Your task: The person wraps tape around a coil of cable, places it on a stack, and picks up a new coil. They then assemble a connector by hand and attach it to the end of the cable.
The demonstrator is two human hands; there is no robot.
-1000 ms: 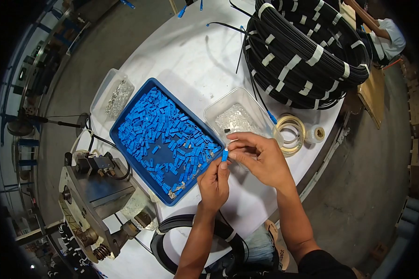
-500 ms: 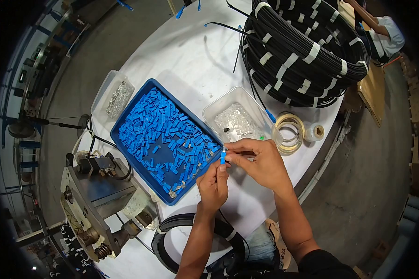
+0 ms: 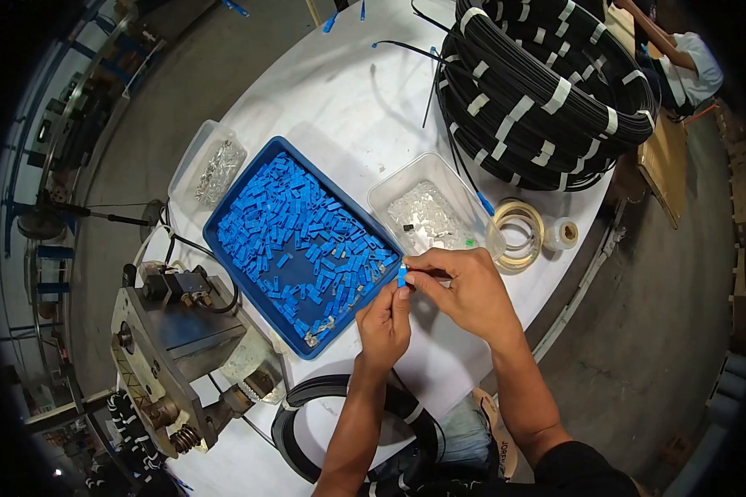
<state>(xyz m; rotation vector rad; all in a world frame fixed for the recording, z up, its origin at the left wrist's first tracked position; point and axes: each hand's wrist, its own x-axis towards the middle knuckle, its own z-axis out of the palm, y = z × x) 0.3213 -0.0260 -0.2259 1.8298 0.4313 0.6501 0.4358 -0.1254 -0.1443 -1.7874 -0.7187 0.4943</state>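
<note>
A small blue fibre-optic connector [image 3: 402, 277] with a pale tip stands upright between my two hands, above the right rim of a blue tray. My left hand [image 3: 385, 328] is closed round its lower part, thumb against it. At the upper end, my right hand [image 3: 471, 291] pinches the connector with thumb and fingertips; whether it grips the blue body or the pale tip is hard to see. Many loose blue connector housings [image 3: 282, 211] lie in the blue tray [image 3: 239, 286]. Just beyond my right hand, a clear plastic box [image 3: 381, 195] holds small translucent caps [image 3: 429, 217].
Large stacked coils of black cable [image 3: 514, 124] stand at the back right, near tape rolls [image 3: 515, 236]. A metal press-like machine [image 3: 170, 348] is at the left, with a clear box of small metal parts [image 3: 215, 170] behind. Another cable coil [image 3: 286, 431] lies near me. A person [image 3: 692, 66] is at far right.
The view has shifted slightly, moving the table items a little to the right. Both hands stay together at the connector, and less of its blue body shows between them.
</note>
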